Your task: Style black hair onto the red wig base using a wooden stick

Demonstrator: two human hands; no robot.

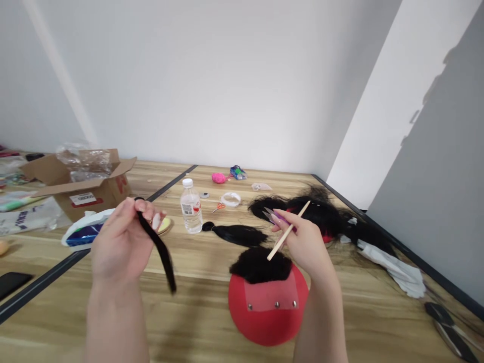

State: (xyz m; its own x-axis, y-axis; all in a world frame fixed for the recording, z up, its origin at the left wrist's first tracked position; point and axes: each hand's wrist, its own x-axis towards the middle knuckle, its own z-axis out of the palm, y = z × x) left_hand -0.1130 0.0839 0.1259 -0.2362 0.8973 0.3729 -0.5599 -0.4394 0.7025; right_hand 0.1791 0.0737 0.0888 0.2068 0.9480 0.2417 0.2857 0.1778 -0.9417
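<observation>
My left hand [123, 237] pinches the top of a thin black hair strand [161, 249], which hangs down to the right above the table. In my right hand [302, 237] are a pale wooden stick [289, 229] and small purple scissors [278, 218] with their blades pointing left. Below that hand sits a red dome [268, 325] with a patch of black hair [260, 265] on its top and a clear strip [270, 293] held by several pins. A tied black hair bundle [238, 234] lies behind the dome.
A water bottle [191, 206] stands at centre. An open cardboard box [94, 194] and a blue-white packet [85, 234] are at left. More black hair [321, 214] and a white cloth [395, 267] lie at right. Orange scissors [219, 206] lie near a white ring [230, 199].
</observation>
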